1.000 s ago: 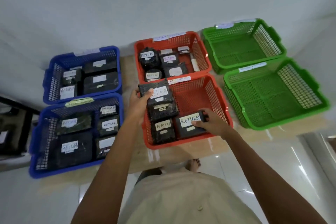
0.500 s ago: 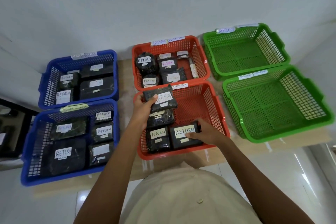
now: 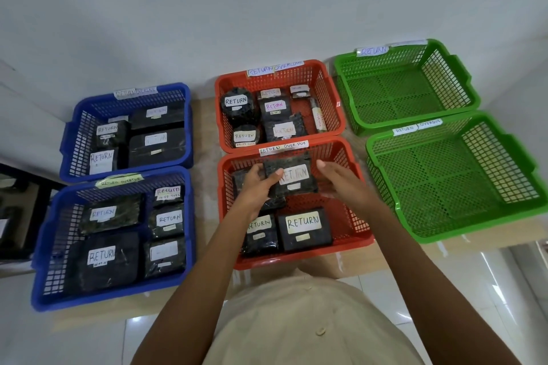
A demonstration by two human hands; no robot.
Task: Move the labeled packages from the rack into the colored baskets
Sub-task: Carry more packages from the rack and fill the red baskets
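My left hand [image 3: 257,187] grips a black package with a white RETURN label [image 3: 292,176], held over the near red basket [image 3: 353,234]. My right hand [image 3: 341,179] hovers just right of that package, fingers apart, holding nothing. Two more RETURN packages lie at the basket's front: a large one [image 3: 304,228] and a smaller one [image 3: 262,234] to its left. Another dark package sits partly hidden under my left hand.
A far red basket [image 3: 326,115] holds several labelled packages. Two blue baskets at left, near [image 3: 112,296] and far [image 3: 74,139], are filled with black packages. Two green baskets at right, far [image 3: 409,89] and near [image 3: 456,181], hold nothing. A white wall stands behind.
My right hand let go of the large front package and rose beside the held package. My left hand carried its package a little right and up over the basket.
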